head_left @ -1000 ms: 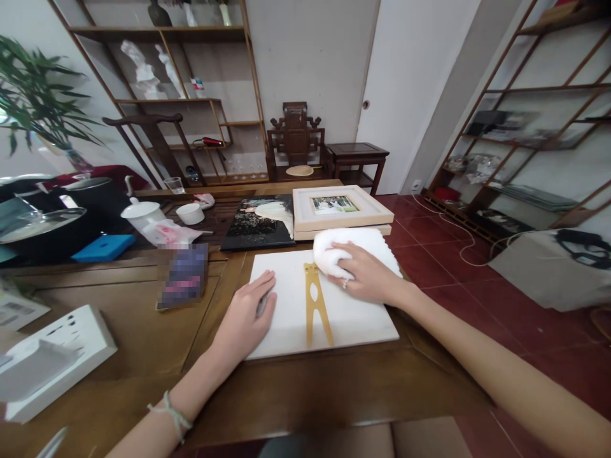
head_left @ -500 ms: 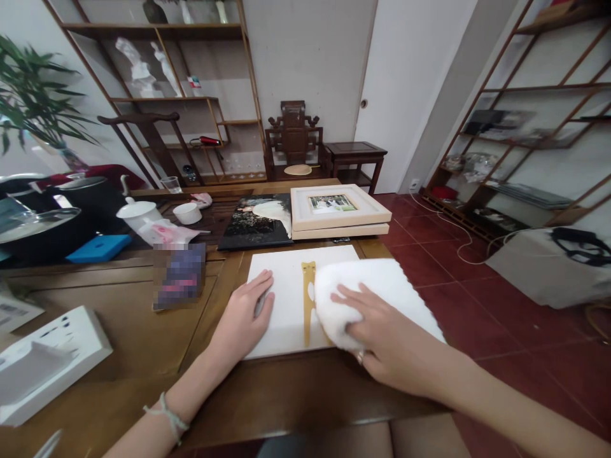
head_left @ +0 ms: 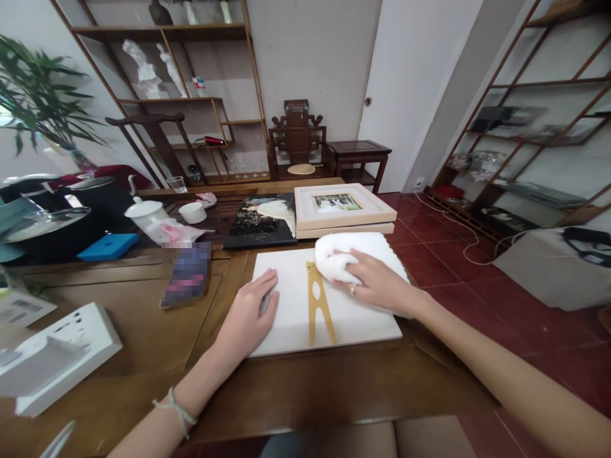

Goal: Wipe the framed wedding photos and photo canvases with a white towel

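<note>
A white flat board (head_left: 286,318) lies on the wooden table in front of me, with a gold A-shaped stand leg (head_left: 317,305) along its middle. My left hand (head_left: 251,312) rests flat on the board's left side, fingers stretched out and holding nothing. In my right hand (head_left: 370,277) is a bunched white towel (head_left: 372,245), pressed on the board's upper right part. The towel touches or nearly touches the top of the gold leg and hangs over the board's right edge.
Behind the board lie stacked pale picture frames (head_left: 344,219) and a dark picture panel (head_left: 248,229). To the left stand a white teapot (head_left: 147,213), a white cup (head_left: 192,212), a blue block (head_left: 107,247), a dark pot (head_left: 52,232) and a white box-like holder (head_left: 71,362).
My right hand has slid the towel away from me, up the board, uncovering the gold leg's right prong and the board's lower right corner. My left hand stays on the board.
</note>
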